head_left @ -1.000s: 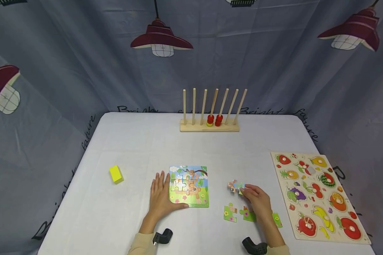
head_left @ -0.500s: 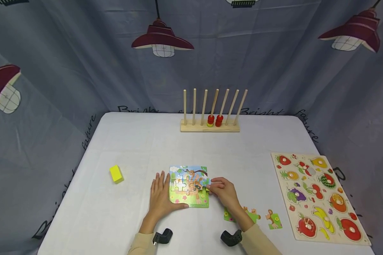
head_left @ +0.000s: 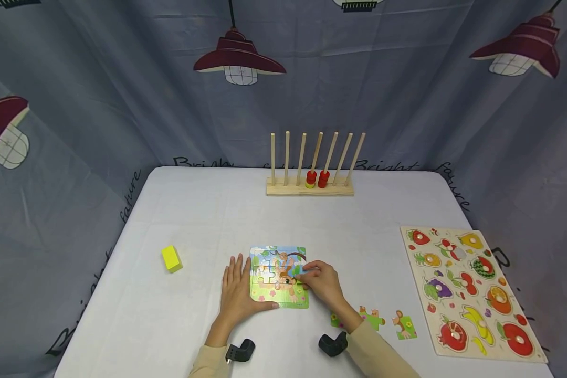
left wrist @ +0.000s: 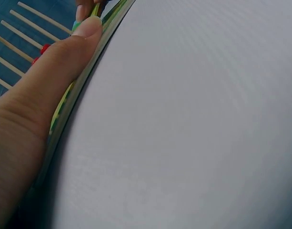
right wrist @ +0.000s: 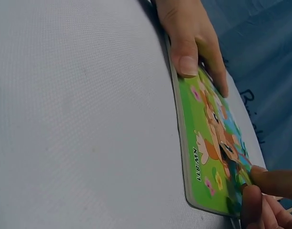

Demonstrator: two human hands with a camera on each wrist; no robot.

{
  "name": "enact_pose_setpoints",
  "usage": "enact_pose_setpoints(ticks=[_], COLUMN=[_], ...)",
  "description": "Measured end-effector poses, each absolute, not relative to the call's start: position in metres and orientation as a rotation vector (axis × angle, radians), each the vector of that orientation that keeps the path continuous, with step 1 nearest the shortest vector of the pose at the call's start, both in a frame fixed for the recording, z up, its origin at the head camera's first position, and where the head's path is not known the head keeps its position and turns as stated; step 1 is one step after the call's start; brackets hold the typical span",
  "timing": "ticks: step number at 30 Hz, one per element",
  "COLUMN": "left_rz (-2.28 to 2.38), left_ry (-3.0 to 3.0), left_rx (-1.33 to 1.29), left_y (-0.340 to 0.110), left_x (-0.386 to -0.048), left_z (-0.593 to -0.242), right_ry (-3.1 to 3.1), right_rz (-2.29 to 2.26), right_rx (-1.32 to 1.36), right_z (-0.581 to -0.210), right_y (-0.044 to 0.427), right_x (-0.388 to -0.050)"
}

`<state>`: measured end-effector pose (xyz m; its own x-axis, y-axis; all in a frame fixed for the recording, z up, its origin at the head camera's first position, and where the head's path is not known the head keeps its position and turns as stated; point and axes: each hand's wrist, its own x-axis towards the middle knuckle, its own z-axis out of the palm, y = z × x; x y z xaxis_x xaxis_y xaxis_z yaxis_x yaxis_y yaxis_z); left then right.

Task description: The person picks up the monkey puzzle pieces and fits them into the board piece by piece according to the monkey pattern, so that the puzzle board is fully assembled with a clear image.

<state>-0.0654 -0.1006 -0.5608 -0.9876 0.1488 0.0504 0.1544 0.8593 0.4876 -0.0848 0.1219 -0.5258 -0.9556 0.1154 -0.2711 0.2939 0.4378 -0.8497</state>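
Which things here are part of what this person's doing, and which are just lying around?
Part of the job:
puzzle board, touched by the left hand
puzzle piece, pinched by the right hand
loose pieces

Apparently just lying about:
yellow block
wooden peg rack
fruit board

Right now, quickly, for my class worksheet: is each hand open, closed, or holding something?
Left hand: open, thumb resting on the puzzle board.
Right hand: closed, pinching a puzzle piece at the board's right side.
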Motion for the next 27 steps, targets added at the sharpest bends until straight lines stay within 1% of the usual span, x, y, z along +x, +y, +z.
enact_pose_setpoints(ticks=[7,19,27], left_rz=[-0.793,-0.765,-0.776], left_ry=[-3.020,-3.027,-3.042], left_rx=[-0.239,-0.239,-0.235], left_y=[-0.1001,-0.1004,-0.1003], left_x=[-0.0650,-0.0650,-0.0656], left_z=[-0.5606,-0.5612,-0.5604], right_ry=[2.602,2.760,2.801], right_rz=[-1.426,-1.298,-1.244], right_rx=[0.347,0.244,0.151], right_z=[-0.5247,-0.5282,-0.5234], right_y=[0.1182,0.1142,0.1153], right_x=[-0.0856,-0.0823,-0.0850])
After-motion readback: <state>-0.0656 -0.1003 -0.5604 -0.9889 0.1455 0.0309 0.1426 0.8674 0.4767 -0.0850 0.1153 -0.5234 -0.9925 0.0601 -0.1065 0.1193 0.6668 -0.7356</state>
